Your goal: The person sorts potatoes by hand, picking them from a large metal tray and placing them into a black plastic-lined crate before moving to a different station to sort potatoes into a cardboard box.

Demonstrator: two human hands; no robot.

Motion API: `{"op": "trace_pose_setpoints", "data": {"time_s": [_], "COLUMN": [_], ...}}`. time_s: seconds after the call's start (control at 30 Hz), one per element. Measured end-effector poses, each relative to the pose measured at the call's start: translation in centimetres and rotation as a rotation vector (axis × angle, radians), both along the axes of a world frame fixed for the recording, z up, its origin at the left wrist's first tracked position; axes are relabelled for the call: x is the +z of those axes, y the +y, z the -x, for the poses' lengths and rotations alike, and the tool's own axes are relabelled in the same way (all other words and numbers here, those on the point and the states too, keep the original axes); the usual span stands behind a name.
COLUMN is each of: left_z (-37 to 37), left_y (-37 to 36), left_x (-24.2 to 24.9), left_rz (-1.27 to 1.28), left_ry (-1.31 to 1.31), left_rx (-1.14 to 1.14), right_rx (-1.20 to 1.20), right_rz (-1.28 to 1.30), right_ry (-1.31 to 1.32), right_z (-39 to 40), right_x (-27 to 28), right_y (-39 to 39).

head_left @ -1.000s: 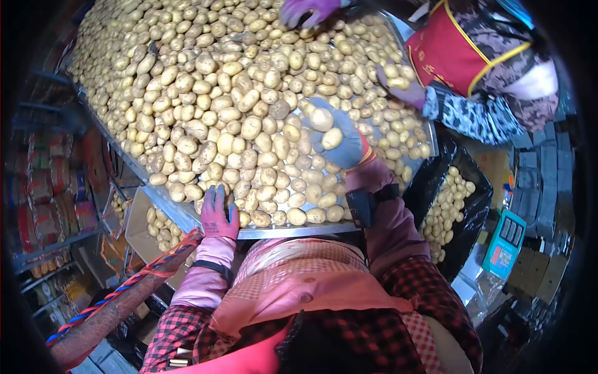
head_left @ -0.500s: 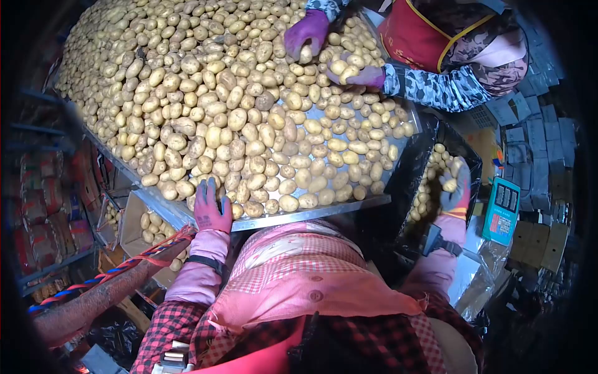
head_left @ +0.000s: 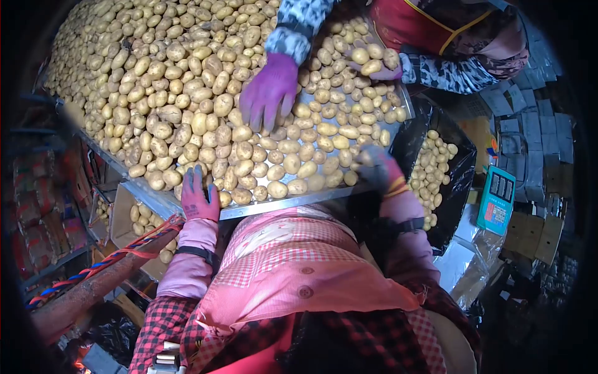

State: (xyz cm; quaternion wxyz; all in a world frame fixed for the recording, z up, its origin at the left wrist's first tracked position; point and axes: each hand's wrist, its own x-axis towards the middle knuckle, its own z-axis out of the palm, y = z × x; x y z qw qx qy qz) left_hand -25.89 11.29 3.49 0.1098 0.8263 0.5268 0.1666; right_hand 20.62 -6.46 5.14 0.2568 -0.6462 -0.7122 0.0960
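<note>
Metal table (head_left: 293,202); potatoes (head_left: 162,130), probably firm, bruisable, best cupped mid-girth; left hand (head_left: 200,198) spread; right hand (head_left: 379,169) blurred, grip unclear from here.

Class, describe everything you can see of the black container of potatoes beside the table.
The black container looks like glossy, creased plastic, perhaps a bag or liner; whether a box supports it is hidden. It is open at the top, just right of the metal table in the view, its dark sides surrounding a pile of pale yellowish potatoes. The person's blurred right hand is near its left side; whether they touch is unclear.
</note>
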Motion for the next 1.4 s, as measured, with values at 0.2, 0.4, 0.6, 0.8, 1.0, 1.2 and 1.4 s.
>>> {"op": "trace_pose_setpoints", "data": {"time_s": [0.2, 0.4, 0.6, 0.8, 1.0, 1.2, 1.4], "left_z": [-0.1, -0.2, -0.2, -0.1, 0.0, -0.2, -0.2], "left_y": [0.1, 0.0, -0.2, -0.1, 0.2, 0.2, 0.1], "left_x": [-0.1, -0.3, -0.4, -0.7, -0.6, 0.0, 0.2], "left_rz": [0.019, 0.02, 0.003, -0.028, -0.032, -0.01, -0.005], "left_ry": [0.014, 0.019, 0.011, 0.023, -0.003, -0.015, -0.016], "left_rx": [0.005, 0.013, 0.008, -0.006, -0.017, -0.003, 0.02], "right_rx": [0.179, 0.199, 0.018, 0.161, -0.182, 0.175, -0.143], "right_rz": [0.247, 0.659, 0.884, 0.487, 0.68, 0.383, 0.765], "right_ry": [1.036, 2.05, 1.632, 1.037, 1.546, 0.516, 0.949], "right_z": [10.4, 13.7, 12.8, 10.2, 10.0, 8.7, 8.9], "right_x": [-5.0, 2.6, -1.3, -0.8, -4.8, -1.5, 0.1], "right_y": [4.1, 6.2, -1.6, -4.7, -5.5, -2.7, 1.0]}}
